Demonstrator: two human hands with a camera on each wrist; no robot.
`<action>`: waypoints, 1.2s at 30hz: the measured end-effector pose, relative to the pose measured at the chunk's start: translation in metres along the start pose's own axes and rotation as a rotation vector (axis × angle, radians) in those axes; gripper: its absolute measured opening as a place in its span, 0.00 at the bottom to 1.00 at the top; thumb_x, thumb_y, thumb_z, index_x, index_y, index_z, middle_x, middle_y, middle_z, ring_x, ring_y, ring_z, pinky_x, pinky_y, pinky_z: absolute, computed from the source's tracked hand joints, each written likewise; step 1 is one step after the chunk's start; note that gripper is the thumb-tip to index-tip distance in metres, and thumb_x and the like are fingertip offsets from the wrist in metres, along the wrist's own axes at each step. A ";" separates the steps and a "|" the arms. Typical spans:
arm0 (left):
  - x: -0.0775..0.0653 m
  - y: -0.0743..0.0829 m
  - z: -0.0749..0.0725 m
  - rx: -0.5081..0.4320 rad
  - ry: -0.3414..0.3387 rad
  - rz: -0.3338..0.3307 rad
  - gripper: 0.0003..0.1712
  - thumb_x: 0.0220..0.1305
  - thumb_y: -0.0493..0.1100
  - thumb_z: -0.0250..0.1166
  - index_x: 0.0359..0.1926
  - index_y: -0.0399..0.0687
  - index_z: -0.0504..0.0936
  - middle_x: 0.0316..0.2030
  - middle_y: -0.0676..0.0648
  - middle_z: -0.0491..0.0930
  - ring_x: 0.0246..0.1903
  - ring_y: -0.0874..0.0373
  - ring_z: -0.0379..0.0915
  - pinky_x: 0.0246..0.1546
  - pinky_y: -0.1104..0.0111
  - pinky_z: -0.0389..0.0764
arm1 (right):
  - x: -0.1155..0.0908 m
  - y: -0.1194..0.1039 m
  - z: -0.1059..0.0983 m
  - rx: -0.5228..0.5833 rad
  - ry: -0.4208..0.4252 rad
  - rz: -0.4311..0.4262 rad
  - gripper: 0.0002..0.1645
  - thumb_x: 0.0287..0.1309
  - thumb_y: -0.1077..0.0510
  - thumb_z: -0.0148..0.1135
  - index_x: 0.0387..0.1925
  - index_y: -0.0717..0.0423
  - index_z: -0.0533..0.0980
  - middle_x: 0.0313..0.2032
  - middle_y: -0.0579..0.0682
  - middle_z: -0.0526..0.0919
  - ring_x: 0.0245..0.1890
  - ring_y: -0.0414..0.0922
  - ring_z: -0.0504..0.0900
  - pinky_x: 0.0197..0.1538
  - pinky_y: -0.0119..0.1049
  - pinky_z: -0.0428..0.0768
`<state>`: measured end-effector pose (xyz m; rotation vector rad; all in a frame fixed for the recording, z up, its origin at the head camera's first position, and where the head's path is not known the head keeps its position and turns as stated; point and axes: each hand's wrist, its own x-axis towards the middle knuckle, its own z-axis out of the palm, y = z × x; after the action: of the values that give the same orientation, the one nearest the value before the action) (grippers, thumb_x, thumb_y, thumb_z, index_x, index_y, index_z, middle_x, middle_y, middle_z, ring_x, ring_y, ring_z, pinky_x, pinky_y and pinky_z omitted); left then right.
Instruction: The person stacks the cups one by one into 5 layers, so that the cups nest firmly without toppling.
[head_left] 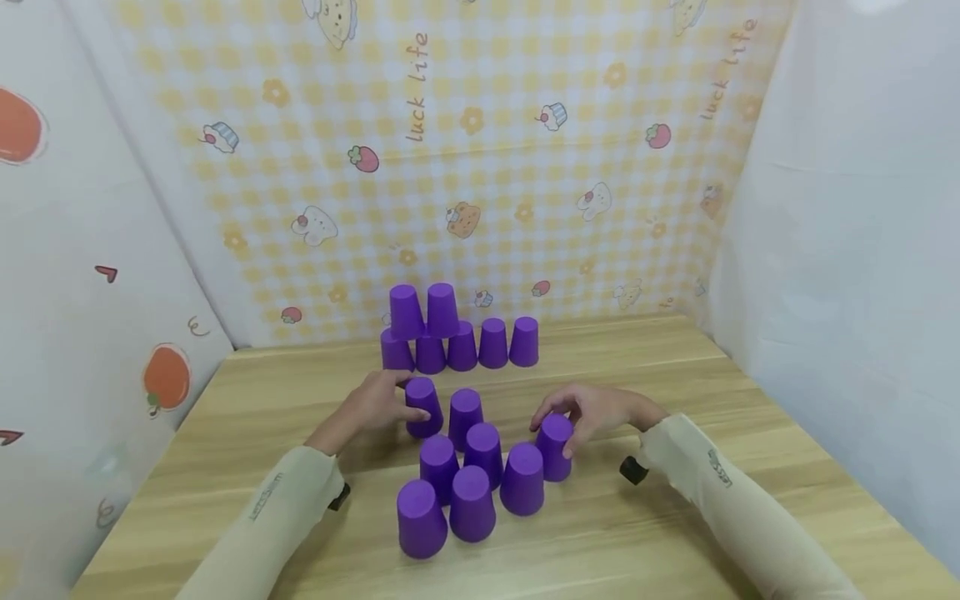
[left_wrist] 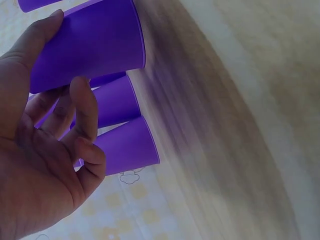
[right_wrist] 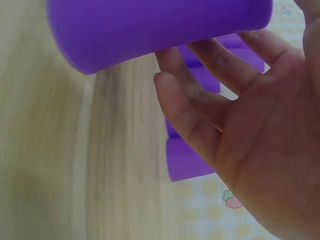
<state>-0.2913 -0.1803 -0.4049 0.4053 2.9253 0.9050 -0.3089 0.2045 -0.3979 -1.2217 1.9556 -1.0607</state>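
Note:
In the head view, my left hand (head_left: pixel 377 406) grips an upside-down purple cup (head_left: pixel 424 408) at the left of a loose group. The left wrist view shows the thumb on one side of this cup (left_wrist: pixel 95 45) and the fingers behind it. My right hand (head_left: pixel 597 408) holds another inverted purple cup (head_left: pixel 555 450) at the group's right end. In the right wrist view, fingers touch the far side of that cup (right_wrist: pixel 160 30). Between the hands stand several more inverted cups, among them a middle cup (head_left: pixel 483 457) and a front cup (head_left: pixel 422 521).
Along the back of the wooden table (head_left: pixel 615 542) runs a row of inverted purple cups (head_left: pixel 493 343). Two cups (head_left: pixel 442 310) stand on top of its left part. A checked yellow cloth (head_left: pixel 510 192) hangs behind, with white cloth at both sides.

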 end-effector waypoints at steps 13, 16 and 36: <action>0.017 0.013 0.005 0.010 0.016 -0.050 0.30 0.45 0.58 0.80 0.48 0.51 0.83 0.45 0.50 0.83 0.46 0.52 0.79 0.50 0.51 0.79 | 0.003 0.020 0.001 -0.026 0.309 0.098 0.33 0.48 0.60 0.76 0.57 0.63 0.75 0.47 0.50 0.85 0.49 0.48 0.83 0.59 0.52 0.76; 0.020 0.017 0.005 0.019 0.013 -0.065 0.32 0.46 0.58 0.80 0.50 0.50 0.82 0.47 0.48 0.83 0.48 0.51 0.79 0.50 0.50 0.79 | 0.005 0.024 0.004 -0.002 0.391 0.125 0.32 0.49 0.59 0.76 0.55 0.63 0.74 0.47 0.51 0.85 0.50 0.48 0.83 0.65 0.57 0.69; 0.038 0.030 0.021 0.007 0.058 -0.102 0.29 0.52 0.55 0.77 0.53 0.48 0.81 0.50 0.45 0.83 0.51 0.48 0.79 0.52 0.49 0.78 | 0.031 0.039 0.012 0.017 0.662 0.136 0.27 0.50 0.57 0.77 0.51 0.59 0.77 0.44 0.52 0.86 0.44 0.50 0.85 0.36 0.43 0.85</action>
<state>-0.3184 -0.1352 -0.4044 0.2317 2.9703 0.9079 -0.3293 0.1824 -0.4396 -0.7585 2.4580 -1.5393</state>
